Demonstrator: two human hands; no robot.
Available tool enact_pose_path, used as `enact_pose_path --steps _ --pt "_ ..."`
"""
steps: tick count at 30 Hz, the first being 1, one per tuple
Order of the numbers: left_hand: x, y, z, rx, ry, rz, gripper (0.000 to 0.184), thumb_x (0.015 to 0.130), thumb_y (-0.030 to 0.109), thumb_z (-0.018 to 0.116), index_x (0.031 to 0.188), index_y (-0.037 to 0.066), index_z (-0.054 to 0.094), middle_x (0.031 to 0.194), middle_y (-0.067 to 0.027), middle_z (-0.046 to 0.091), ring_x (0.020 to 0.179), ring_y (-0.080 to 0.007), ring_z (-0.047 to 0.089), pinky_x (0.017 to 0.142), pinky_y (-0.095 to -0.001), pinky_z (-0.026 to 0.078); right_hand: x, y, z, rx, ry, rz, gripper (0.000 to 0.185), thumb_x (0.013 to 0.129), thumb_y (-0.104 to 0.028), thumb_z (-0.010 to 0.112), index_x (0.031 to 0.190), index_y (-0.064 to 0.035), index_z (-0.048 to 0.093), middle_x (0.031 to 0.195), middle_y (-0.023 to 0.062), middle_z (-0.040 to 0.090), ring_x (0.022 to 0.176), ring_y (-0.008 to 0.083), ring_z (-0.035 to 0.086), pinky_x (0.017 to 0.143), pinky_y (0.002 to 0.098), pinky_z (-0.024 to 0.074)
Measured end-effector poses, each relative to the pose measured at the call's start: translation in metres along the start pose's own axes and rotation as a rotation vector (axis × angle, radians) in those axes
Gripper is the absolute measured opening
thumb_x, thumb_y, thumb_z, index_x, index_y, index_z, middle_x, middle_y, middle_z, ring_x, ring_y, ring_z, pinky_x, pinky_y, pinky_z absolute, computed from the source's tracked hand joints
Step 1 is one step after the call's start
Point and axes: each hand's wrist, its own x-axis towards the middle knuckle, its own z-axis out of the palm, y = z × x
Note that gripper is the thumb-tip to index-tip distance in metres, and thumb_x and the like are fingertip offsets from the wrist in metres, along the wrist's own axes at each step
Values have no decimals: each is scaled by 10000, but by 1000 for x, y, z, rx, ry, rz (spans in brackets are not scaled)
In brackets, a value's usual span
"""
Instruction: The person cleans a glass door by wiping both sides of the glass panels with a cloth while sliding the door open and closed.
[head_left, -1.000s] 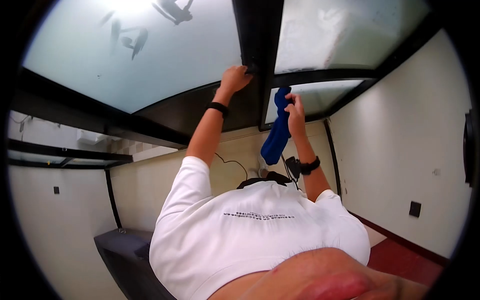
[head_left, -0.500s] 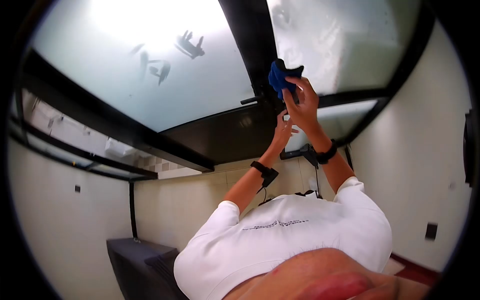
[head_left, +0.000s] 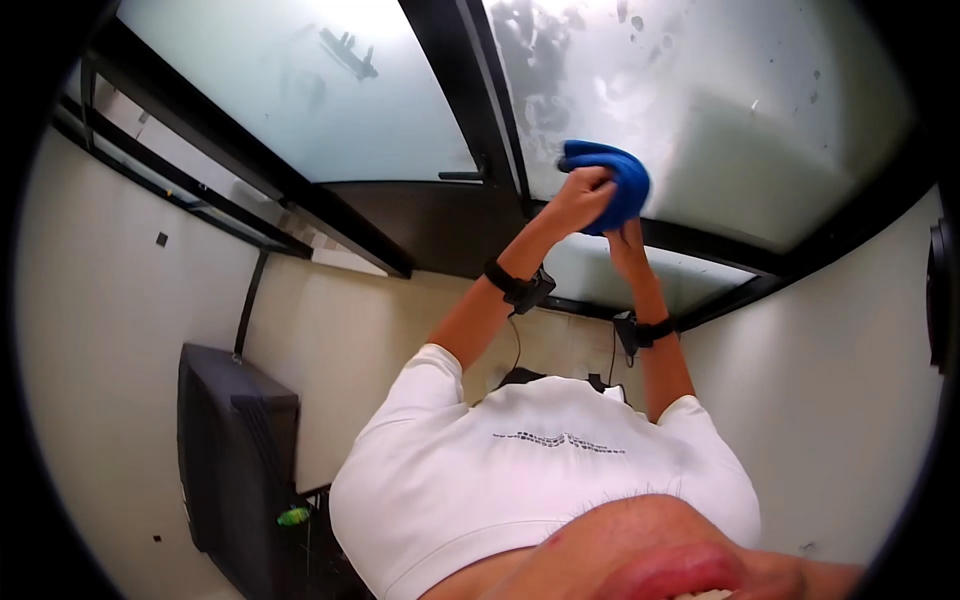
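Note:
My left hand (head_left: 582,203) is closed in a fist on a blue cloth (head_left: 625,190), which is bunched and curved over and slightly blurred by motion. Below the cloth, my right hand (head_left: 627,248) reaches up behind it; its fingers are hidden by the fabric. Both hands are in front of a frosted glass panel (head_left: 700,120) with streaks and dark smudges, near the lower edge of its black frame. A black strap with a small device sits on each wrist.
To the left, a second frosted glass panel (head_left: 300,90) bears a handprint-like mark and has a black handle (head_left: 462,176) at its corner. A dark upholstered block (head_left: 215,440) stands lower left, near a small green object (head_left: 293,516). Pale walls (head_left: 820,380) flank both sides.
The view has shifted to the right. My left hand has risen and gripped the cloth, which my right hand held before. The right hand is now lower, behind the more spread cloth.

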Motion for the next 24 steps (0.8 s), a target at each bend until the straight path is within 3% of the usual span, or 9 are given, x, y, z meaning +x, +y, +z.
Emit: enact_pose_path --steps 3,6,7,10,13,17,20,22,24 --pt "-2 52 27 219 -59 -75 191 873 118 620 934 -63 630 851 -116 664 825 -168 653 679 -308 502 -6 28 -18 167 31 13 507 971 -149 480 1442 -11 354 1424 136 429 1312 245 422 1100 364 309" --pt "-5 105 45 349 -64 187 233 858 145 649 970 -59 641 862 -187 653 774 -230 658 680 -335 506 -12 26 -37 1685 459 442 517 1017 -347 462 1438 -54 395 1453 132 430 1358 301 409 1145 448 303" --pt "-9 107 57 345 3 199 254 852 162 661 970 -62 647 868 -206 649 788 -273 655 704 -349 507 -16 27 -38 1818 517 475 512 1016 -346 466 1433 -56 400 1445 128 438 1347 296 421 1137 445 315" --pt "-3 113 89 370 149 362 339 846 220 682 1037 -57 639 929 -238 644 868 -362 635 781 -372 504 -13 5 -49 1794 481 415 498 1011 -344 480 1418 -63 417 1422 117 464 1313 283 454 1111 434 351" --pt "-9 137 83 257 -64 236 476 885 258 652 1259 -19 551 1111 -250 613 997 -374 615 853 -384 493 5 -30 -73 1629 413 312 484 1007 -342 494 1403 -69 434 1398 106 489 1278 269 487 1085 424 387" --pt "-37 171 58 364 -188 264 431 931 227 618 1299 10 555 1157 -195 638 1043 -320 637 902 -355 502 48 -92 -113 1311 391 113 466 1001 -338 512 1382 -77 457 1366 91 523 1233 251 532 1050 410 435" --pt "-57 219 -5 241 -308 422 393 1032 270 445 1285 -16 539 1042 -169 700 884 -212 661 779 -334 534 96 -115 -140 289 265 -566 358 1017 -302 481 1275 -67 559 1239 78 606 1089 256 615 906 418 517" --pt "-76 278 -51 100 -40 963 325 1044 275 387 1099 41 606 1082 -98 667 883 -160 635 697 -254 502 150 -151 -189 1097 -145 -410 265 972 -231 546 1209 -151 632 1171 77 622 1033 260 618 787 381 509" --pt "-103 323 -88 353 131 1300 325 1044 274 386 1096 40 605 1077 -97 665 882 -161 633 699 -257 502 178 -208 -160 1056 671 -379 399 975 -428 461 1060 -88 653 993 117 631 937 326 617 878 481 510"
